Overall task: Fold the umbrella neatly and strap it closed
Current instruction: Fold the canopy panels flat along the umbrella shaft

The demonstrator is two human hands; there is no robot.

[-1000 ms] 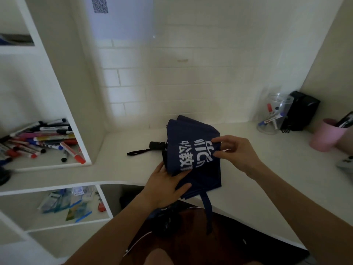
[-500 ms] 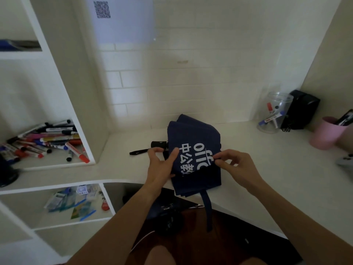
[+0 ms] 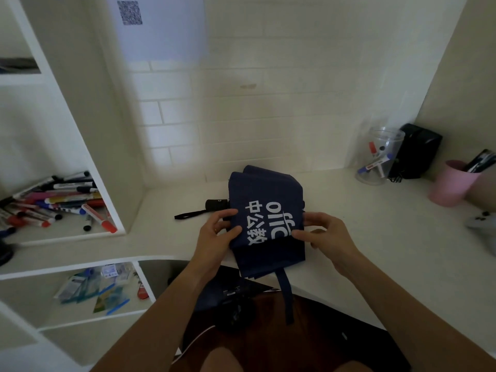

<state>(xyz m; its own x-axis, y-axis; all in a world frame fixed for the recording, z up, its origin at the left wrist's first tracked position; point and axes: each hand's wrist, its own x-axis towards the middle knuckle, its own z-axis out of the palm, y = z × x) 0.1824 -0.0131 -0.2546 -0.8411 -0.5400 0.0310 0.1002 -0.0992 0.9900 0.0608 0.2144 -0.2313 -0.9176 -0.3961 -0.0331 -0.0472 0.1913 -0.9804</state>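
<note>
A navy blue umbrella (image 3: 264, 189) with white lettering lies collapsed on the white desk (image 3: 375, 251), its canopy flattened into wide folds. Its black handle (image 3: 216, 204) with a wrist loop sticks out to the left. The navy closing strap (image 3: 285, 296) hangs loose over the desk's front edge. My left hand (image 3: 214, 237) pinches the canopy's left edge. My right hand (image 3: 323, 234) pinches its right edge, level with the lettering.
A shelf cubby with several markers (image 3: 61, 202) stands at the left. A clear jar (image 3: 381, 157), a black box (image 3: 417, 150) and a pink cup (image 3: 453, 183) sit at the back right. A lower shelf (image 3: 102, 288) holds small packets.
My left hand has moved from lying flat on the lower canopy to gripping its left edge. My right hand has slid down along the right edge. The fabric is drawn narrower.
</note>
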